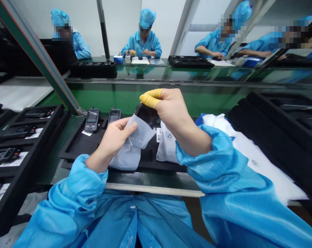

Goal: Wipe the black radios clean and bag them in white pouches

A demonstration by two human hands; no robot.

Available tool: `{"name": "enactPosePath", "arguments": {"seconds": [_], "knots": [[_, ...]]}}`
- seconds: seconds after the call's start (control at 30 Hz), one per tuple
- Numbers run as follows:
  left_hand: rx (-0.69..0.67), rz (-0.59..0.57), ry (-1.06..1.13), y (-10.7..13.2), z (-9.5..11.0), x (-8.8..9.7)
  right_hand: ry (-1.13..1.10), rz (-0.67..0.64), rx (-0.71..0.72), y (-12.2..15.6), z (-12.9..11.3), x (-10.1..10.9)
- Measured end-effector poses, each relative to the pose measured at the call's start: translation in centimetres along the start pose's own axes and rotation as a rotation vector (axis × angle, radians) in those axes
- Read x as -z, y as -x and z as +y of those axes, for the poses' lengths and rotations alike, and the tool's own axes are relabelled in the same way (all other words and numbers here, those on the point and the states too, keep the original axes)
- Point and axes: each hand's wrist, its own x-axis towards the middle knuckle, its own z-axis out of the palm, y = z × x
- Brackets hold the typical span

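Head view: a black handheld radio (146, 115) sits half inside a pale pouch (131, 148), held up between the two close-together hands. The left hand (112, 143) pinches the pouch's edge with its thumb, while the right hand (173, 112), its fingertips in yellow finger cots (150, 99), grips the radio's exposed end. Below the hands lie a black foam tray (75, 148) and, under the right wrist, a white packet (166, 146).

This is an electronics factory workshop. Workers (143, 38) in blue caps and smocks sit along a long green workbench (125, 100), and black foam trays (51, 119) set out on its surface hold rows of handheld radios (92, 120).
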Motion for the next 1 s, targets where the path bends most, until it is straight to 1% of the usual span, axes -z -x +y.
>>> {"name": "enactPosePath", "arguments": {"seconds": [0.07,0.17,0.23,0.33,0.4,0.47,0.53,0.6,0.67,0.73,0.8,0.87,0.93,1.0], "knots": [[-0.049,0.032,-0.017,-0.2,0.2,-0.4,-0.003,0.02,0.008,0.2,-0.1,0.1],[-0.12,0.121,-0.031,-0.6,0.2,-1.0,-0.017,0.047,0.03,0.6,-0.3,0.2],[-0.185,0.181,-0.032,-1.0,0.2,-1.5,-0.008,0.021,0.03,1.1,-0.6,0.3],[-0.301,0.227,-0.063,-1.5,0.8,-2.5,0.059,-0.029,0.052,1.9,-1.2,0.9],[-0.366,0.243,-0.083,-1.5,1.5,-3.3,0.112,0.008,0.11,2.4,-1.7,1.7],[-0.397,0.248,-0.066,-1.3,2.3,-4.1,0.139,0.093,0.163,2.7,-2.1,3.0],[-0.365,0.235,0.004,-1.5,2.9,-4.5,0.147,0.173,0.18,2.9,-2.3,4.6],[-0.275,0.225,0.109,-2.4,2.7,-4.4,0.16,0.239,0.171,3.2,-2.3,6.3],[-0.141,0.258,0.216,-4.1,1.6,-3.8,0.19,0.297,0.169,4.0,-2.4,7.8],[-0.004,0.344,0.275,-6.1,-0.5,-3.1,0.232,0.359,0.172,5.3,-2.8,9.1],[0.098,0.453,0.222,-8.1,-2.8,-2.3,0.28,0.426,0.157,6.7,-3.3,10.3],[0.147,0.502,0.123,-9.4,-4.8,-1.8,0.318,0.492,0.106,8.0,-3.6,11.5],[0.158,0.488,0.047,-9.9,-5.9,-1.6,0.353,0.556,0.052,8.8,-3.5,13.2],[0.146,0.434,-0.012,-9.4,-5.8,-1.7,0.421,0.637,0.003,9.0,-2.5,15.7]]}}
